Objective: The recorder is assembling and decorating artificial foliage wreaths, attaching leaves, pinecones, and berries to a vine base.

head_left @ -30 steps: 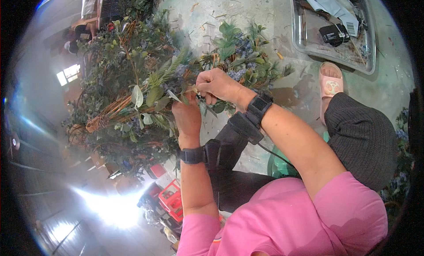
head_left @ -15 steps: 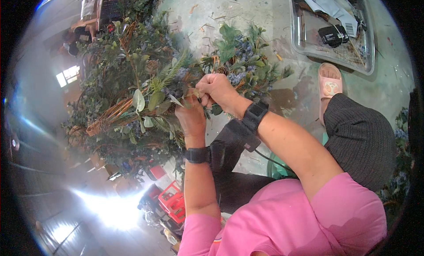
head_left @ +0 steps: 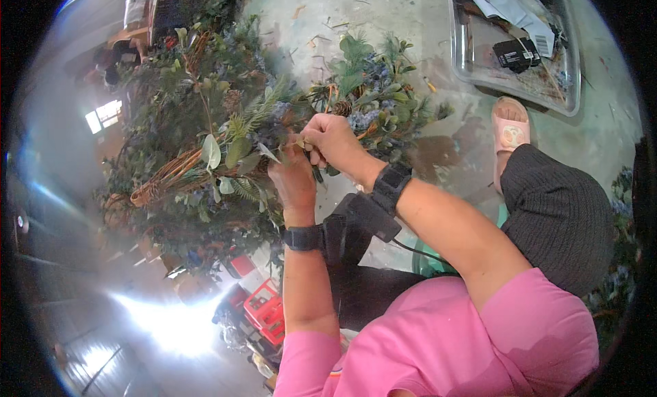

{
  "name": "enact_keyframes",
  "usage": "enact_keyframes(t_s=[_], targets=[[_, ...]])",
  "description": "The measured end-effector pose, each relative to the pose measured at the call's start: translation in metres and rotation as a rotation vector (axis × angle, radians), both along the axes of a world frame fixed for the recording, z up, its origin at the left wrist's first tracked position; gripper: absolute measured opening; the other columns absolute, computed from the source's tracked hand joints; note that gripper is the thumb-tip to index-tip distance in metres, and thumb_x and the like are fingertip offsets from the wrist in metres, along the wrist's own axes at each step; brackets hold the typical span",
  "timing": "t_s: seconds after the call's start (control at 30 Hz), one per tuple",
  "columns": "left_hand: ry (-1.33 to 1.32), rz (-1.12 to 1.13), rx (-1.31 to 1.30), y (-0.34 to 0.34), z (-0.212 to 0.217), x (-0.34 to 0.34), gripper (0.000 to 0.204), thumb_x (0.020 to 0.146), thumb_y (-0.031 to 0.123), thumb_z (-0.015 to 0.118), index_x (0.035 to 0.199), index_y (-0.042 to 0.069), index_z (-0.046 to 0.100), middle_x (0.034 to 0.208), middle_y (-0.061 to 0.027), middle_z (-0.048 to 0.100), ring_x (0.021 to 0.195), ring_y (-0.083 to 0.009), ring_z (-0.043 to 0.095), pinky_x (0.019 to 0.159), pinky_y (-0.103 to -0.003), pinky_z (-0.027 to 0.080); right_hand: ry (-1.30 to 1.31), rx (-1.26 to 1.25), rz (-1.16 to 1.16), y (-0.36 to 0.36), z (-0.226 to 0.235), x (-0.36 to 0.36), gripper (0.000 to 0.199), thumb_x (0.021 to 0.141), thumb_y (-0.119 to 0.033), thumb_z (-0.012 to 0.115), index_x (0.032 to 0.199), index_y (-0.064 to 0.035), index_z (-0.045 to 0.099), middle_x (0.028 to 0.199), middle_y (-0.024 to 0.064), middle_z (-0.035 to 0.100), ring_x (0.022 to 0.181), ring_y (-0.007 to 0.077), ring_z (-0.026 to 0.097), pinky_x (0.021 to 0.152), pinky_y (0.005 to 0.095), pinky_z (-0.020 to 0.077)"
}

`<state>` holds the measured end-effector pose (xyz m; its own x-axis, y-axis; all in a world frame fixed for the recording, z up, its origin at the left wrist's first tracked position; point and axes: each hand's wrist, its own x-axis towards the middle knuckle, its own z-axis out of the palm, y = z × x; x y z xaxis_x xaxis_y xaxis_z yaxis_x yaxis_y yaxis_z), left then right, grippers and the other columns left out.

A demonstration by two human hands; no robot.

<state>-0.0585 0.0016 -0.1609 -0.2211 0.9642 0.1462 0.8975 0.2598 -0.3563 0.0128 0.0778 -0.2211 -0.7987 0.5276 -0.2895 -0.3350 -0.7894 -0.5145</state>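
An artificial wreath of woven brown twigs (head_left: 168,178) lies before me, with green leaves, fern fronds, pinecones and blue flower clusters. My left hand (head_left: 294,181) is closed at its inner edge, the fingertips partly hidden among leaves. Beside it, my right hand (head_left: 337,145) pinches a small leafy sprig (head_left: 304,144), and the two hands nearly touch. Just beyond the right hand sit a pinecone (head_left: 341,108) and a blue flower cluster (head_left: 363,120). Whatever else the fingers grip is too small to make out.
A clear plastic bin (head_left: 578,89) with papers and a black package stands at the far right. My foot in a pink slipper (head_left: 512,133) is near it. A red plastic stool (head_left: 265,311) stands at lower left. Another person (head_left: 123,55) is at upper left. Scraps litter the floor.
Both hands have shifted very slightly to the left, still together at the same spot on the wreath. The right wrist has turned a little. Otherwise the scene is alike.
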Motion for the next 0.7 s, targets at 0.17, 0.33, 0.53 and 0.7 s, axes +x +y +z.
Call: enact_keyframes(t_s=[0.17, 0.33, 0.53, 0.7], targets=[[-0.252, 0.151, 0.162, 0.003, -0.006, 0.005, 0.010, 0.084, 0.011, 0.051, 0.085, 0.005, 0.059, 0.074, -0.0097, 0.060, 0.068, -0.0238, 0.058, 0.057, -0.034, 0.043, 0.061, -0.088, 0.054, 0.002, -0.012, -0.006, 0.014, 0.082, -0.010, 0.051, 0.073, 0.0003, 0.052, 0.061, 0.0057, 0.054, 0.043, 0.0131, 0.054, 0.036, 0.0248, 0.0428], [-0.227, 0.119, 0.091, 0.001, -0.003, 0.005, 0.013, 0.083, 0.006, 0.047, 0.093, 0.002, 0.054, 0.075, -0.0120, 0.059, 0.066, -0.0304, 0.058, 0.056, -0.036, 0.045, 0.072, -0.091, 0.070, 0.000, -0.014, -0.005, 0.014, 0.083, -0.010, 0.050, 0.075, 0.0008, 0.052, 0.062, 0.0059, 0.055, 0.043, 0.0132, 0.054, 0.036, 0.0252, 0.0434], [-0.200, 0.109, 0.092, 0.003, -0.007, 0.009, 0.013, 0.083, 0.006, 0.047, 0.093, 0.003, 0.054, 0.074, -0.0130, 0.059, 0.061, -0.0281, 0.058, 0.053, -0.036, 0.045, 0.048, -0.068, 0.072, 0.003, -0.012, -0.001, 0.014, 0.082, -0.009, 0.049, 0.072, 0.0005, 0.052, 0.060, 0.0054, 0.054, 0.043, 0.0132, 0.054, 0.035, 0.0254, 0.0433], [-0.365, 0.398, 0.122, 0.014, 0.004, 0.019, 0.011, 0.085, 0.013, 0.049, 0.091, 0.007, 0.055, 0.088, -0.0116, 0.058, 0.076, -0.0270, 0.058, 0.059, -0.039, 0.045, 0.015, 0.048, 0.044, 0.005, -0.003, 0.000, 0.013, 0.080, -0.008, 0.050, 0.072, 0.0017, 0.054, 0.059, 0.0065, 0.055, 0.043, 0.0132, 0.054, 0.038, 0.0256, 0.0434]])
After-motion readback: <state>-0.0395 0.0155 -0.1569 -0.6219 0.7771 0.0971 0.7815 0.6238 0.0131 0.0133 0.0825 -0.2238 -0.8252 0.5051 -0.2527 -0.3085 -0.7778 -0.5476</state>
